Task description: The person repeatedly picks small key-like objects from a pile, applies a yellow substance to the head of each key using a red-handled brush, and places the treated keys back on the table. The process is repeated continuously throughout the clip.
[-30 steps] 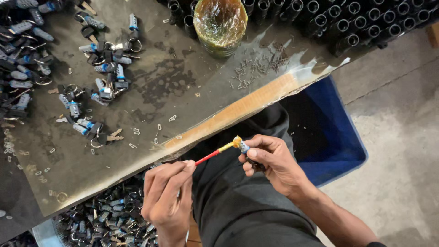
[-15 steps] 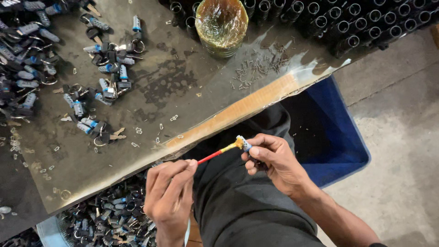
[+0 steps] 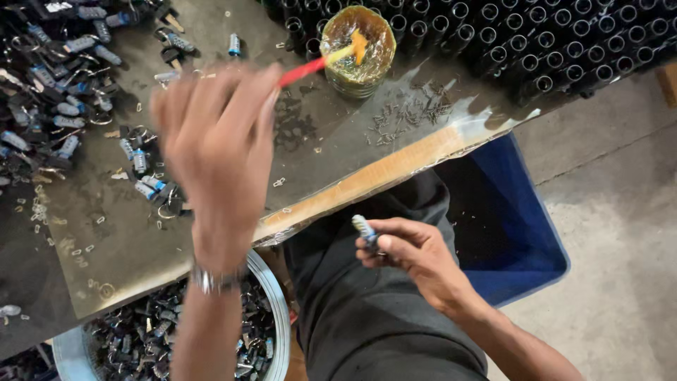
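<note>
- A second ago my left hand point(image 3: 218, 141) held the red-handled brush point(image 3: 321, 62) down at my lap, its tip against the small part in my other hand. Now that hand has swung up over the bench, blurred with motion, fingers pinched on the red handle.
- The brush's yellow tip sits in the round pot of amber grease point(image 3: 356, 49) at the far edge of the grey worktop point(image 3: 211, 233), so I judge the brush is being reloaded, not applied.
- My right hand point(image 3: 409, 250) has stayed low over my dark trousers, fingers pressed together around the small blue-and-silver cylindrical part point(image 3: 365, 229), one end poking up past my fingertips, well apart from the brush.
- That part has no brush on it for the moment.
- Similar small parts point(image 3: 70, 106) lie scattered on the left of the worktop, and more fill the round metal tub point(image 3: 271, 331) below my left wrist.
- A blue bin point(image 3: 508, 226) stands just beside my right knee.
</note>
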A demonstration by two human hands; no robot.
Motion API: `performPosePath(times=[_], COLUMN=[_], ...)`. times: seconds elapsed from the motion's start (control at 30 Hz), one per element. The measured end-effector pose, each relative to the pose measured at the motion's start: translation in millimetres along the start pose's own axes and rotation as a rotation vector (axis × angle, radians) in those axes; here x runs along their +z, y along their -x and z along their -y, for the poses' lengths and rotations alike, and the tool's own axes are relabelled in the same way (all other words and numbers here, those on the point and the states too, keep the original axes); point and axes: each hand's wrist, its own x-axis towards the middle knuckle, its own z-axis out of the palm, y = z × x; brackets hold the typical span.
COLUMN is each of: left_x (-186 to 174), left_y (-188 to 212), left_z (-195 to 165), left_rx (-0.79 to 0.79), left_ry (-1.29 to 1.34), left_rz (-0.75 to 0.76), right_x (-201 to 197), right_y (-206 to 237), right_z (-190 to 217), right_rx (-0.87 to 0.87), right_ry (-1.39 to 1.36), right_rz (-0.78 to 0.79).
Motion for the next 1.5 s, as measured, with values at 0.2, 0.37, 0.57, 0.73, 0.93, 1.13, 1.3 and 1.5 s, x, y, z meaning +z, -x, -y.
performPosePath(times=[0.2, 0.37, 0.57, 0.73, 0.93, 1.13, 1.3, 1.5], left_x=[-37.7, -90.1, -55.7, 5.0, 10.2, -35.2, -45.6, -11.1], left_y=[-4.1, 40.5, 66.1, 68.7, 69.0, 68.7, 77.4, 70.2], left_z=[16.6, 33.1, 70.2, 92.4, 89.8, 32.1, -60.2, -75.5], left_rx=[0.116, -0.081, -0.192, -0.144, -0.171, -0.427, -0.445, -0.364], left_ry=[-0.083, -0.102, -0.084, -0.372, -0.281, 0.219, 0.575, 0.606], left_rz=[0.042, 0.190, 0.280, 0.274, 0.219, 0.138, 0.252, 0.412], right_x=[20.9, 90.5, 126.5, 86.8, 60.7, 59.7, 54.8, 31.7], right_y=[4.7, -24.9, -13.9, -10.1, -1.8, 4.9, 9.0, 10.6], right_z=[-13.1, -85.0, -119.0, -65.5, -26.6, -5.4, 20.2, 3.1], right_rx=[0.027, 0.010, -0.261, -0.291, -0.144, -0.417, -0.733, -0.479], right_ry=[0.121, 0.332, 0.779, 0.730, 0.560, 0.367, 0.505, 0.359], right_rz=[0.222, 0.635, 0.940, 0.750, 0.462, 0.211, 0.116, -0.002])
